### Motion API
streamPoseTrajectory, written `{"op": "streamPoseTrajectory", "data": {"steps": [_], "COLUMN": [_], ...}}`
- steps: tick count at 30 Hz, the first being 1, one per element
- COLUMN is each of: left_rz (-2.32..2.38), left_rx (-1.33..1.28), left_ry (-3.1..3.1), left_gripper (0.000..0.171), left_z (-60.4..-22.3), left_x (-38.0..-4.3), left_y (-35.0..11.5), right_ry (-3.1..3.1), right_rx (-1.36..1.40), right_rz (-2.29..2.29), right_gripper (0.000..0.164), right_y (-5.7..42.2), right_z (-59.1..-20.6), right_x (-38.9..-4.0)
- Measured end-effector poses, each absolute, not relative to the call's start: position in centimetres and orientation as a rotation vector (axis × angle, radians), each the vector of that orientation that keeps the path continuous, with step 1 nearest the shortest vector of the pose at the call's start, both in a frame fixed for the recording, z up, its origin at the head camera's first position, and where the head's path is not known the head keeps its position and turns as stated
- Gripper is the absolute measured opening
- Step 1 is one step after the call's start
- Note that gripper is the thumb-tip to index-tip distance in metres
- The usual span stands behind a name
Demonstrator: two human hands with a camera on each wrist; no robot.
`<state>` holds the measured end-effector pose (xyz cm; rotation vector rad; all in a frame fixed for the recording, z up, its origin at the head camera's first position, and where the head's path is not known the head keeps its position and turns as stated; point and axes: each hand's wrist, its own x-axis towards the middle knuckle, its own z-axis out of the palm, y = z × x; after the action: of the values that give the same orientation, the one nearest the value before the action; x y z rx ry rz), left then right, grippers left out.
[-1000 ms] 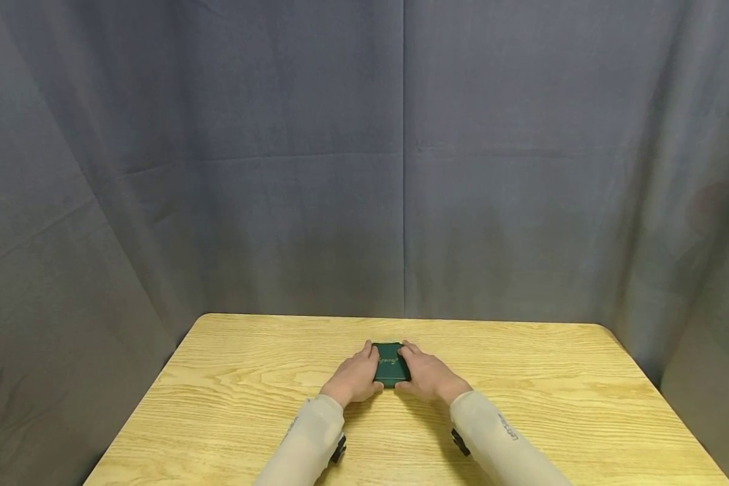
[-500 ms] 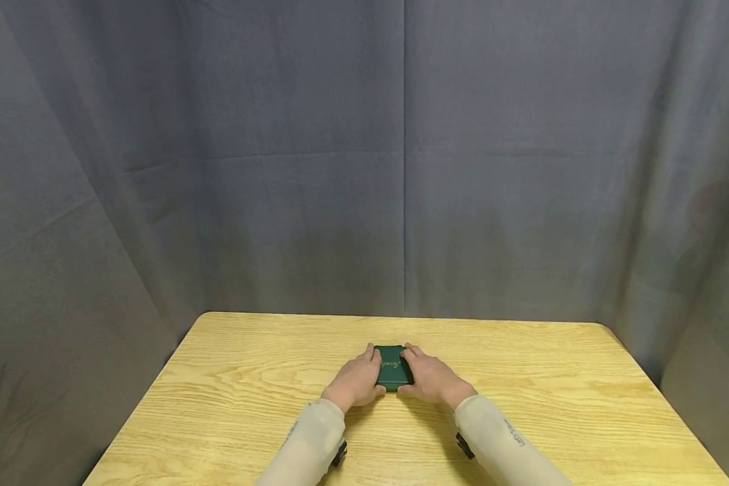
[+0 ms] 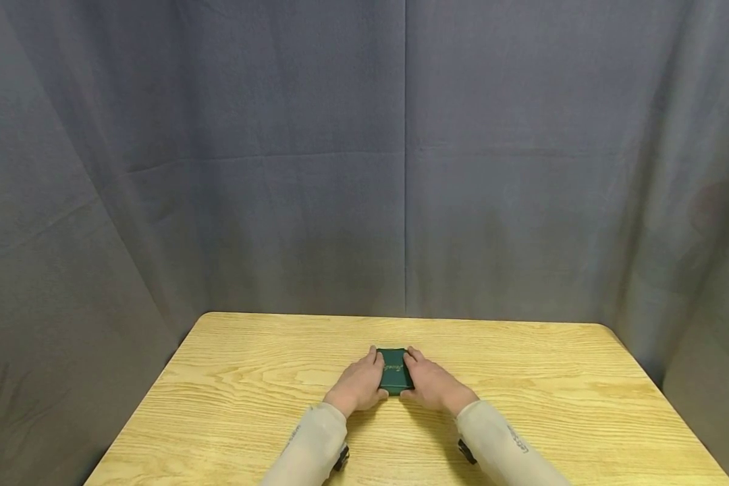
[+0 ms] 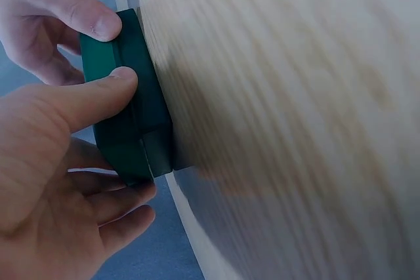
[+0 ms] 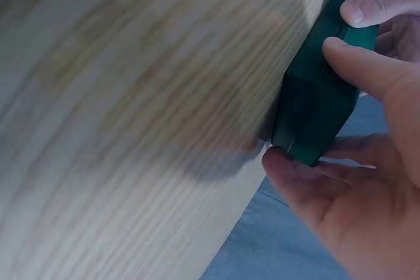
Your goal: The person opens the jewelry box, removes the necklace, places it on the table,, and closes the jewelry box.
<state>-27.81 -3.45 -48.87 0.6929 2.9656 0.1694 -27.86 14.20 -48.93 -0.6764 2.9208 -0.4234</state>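
A small dark green jewelry box (image 3: pixel 395 374) with gold script on its lid sits on the wooden table between both hands, its lid down. My left hand (image 3: pixel 360 385) grips the box's left side, thumb at the near face and fingers along the side. From the right, my right hand (image 3: pixel 431 385) holds it the same way. In the left wrist view, the thumb presses near the seam of the green box (image 4: pixel 134 113) while fingers curl by its end. The right wrist view shows the box (image 5: pixel 318 96) pinched between thumb and fingers.
The light wood table (image 3: pixel 249 378) has rounded far corners. Grey curtains (image 3: pixel 304 169) hang behind it and on both sides. Dark wrist devices (image 3: pixel 341 459) show beneath the beige sleeves (image 3: pixel 310 439).
The box and both hands have shifted slightly toward the person and a little to the right. The grip on the box looks the same, and its lid stays down.
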Motion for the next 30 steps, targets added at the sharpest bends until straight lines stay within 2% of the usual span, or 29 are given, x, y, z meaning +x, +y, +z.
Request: {"op": "streamPoseTrajectory", "data": {"steps": [30], "left_rz": [0.057], "left_rx": [0.81], "left_ry": [2.978], "left_gripper": [0.075], "left_z": [-48.6], "left_x": [-25.8], "left_y": [-2.4], "right_ry": [2.914], "right_rx": [-0.664], "right_rz": [-0.393], "right_gripper": [0.079], "right_y": [15.2], "right_z": [-48.0], "right_x": [-25.8]}}
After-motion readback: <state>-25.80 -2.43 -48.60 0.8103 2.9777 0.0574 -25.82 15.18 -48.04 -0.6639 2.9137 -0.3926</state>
